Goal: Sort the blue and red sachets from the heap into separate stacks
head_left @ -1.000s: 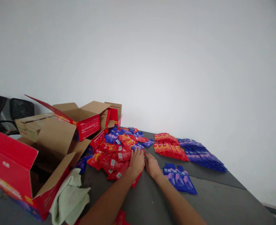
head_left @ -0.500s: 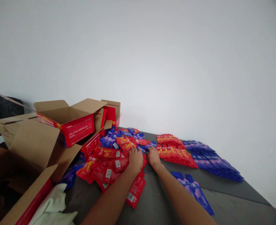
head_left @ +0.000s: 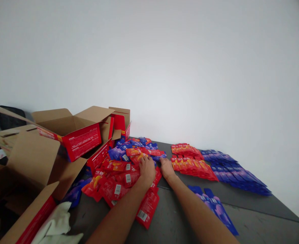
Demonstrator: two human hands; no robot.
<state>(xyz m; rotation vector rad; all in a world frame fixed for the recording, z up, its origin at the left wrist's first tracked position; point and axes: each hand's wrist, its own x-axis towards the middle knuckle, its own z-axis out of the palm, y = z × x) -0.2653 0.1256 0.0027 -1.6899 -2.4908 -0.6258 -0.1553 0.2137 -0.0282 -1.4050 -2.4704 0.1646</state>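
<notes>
My left hand [head_left: 147, 170] rests on the right side of a loose pile of red packets [head_left: 112, 184] and blue packets [head_left: 120, 152]. Its fingers are bent down among the packets, and their tips are hidden, so what they grip cannot be made out. Close to its right, my right hand [head_left: 166, 167] is at the pile's edge, beside a blue packet end [head_left: 162, 154]. Most of its fingers are turned away from view. One red packet [head_left: 148, 208] lies face down under my left forearm, its barcode showing.
Overlapping rows of red packets [head_left: 193, 166] and blue packets [head_left: 240, 178] lie to the right. Nearer are a few blue packets [head_left: 219, 210]. Open cartons [head_left: 82, 142] crowd the left, with a pale cloth [head_left: 55, 223] in front. A white wall [head_left: 190, 84] stands behind the table [head_left: 169, 210].
Both hands stay at the same side of the pile with only slight shifts. The blue packet end between them has shifted a little left. The view has turned slightly.
</notes>
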